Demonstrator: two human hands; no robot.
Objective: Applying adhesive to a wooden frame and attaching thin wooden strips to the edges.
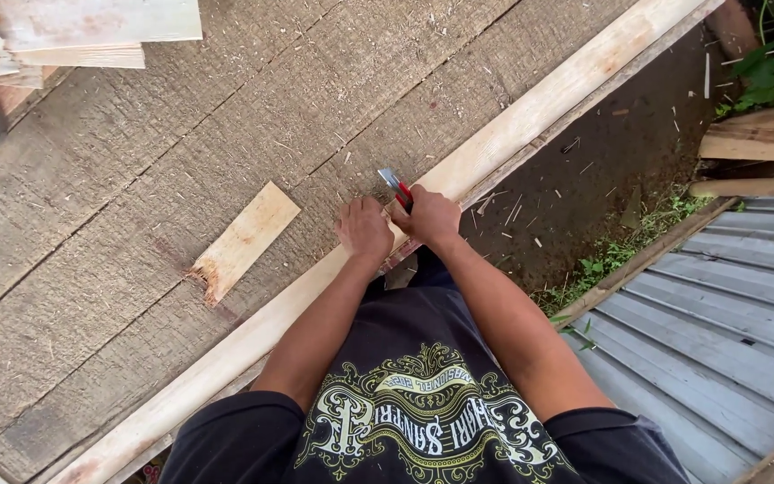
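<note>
The tool (396, 186), red-handled with a grey metal head, sits at the pale batten (512, 134) edging the table (136, 179), its long axis pointing up and left, away from the person. The right hand (432, 218) is clenched around its handle. The left hand (364, 229), fingers curled, presses on the batten just beside it. Both forearms reach forward, converging. A short plank (244, 240) lies left.

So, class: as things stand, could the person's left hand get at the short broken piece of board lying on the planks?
Probably yes: the left hand rests beside the short board piece, with only bare planks between them.
</note>
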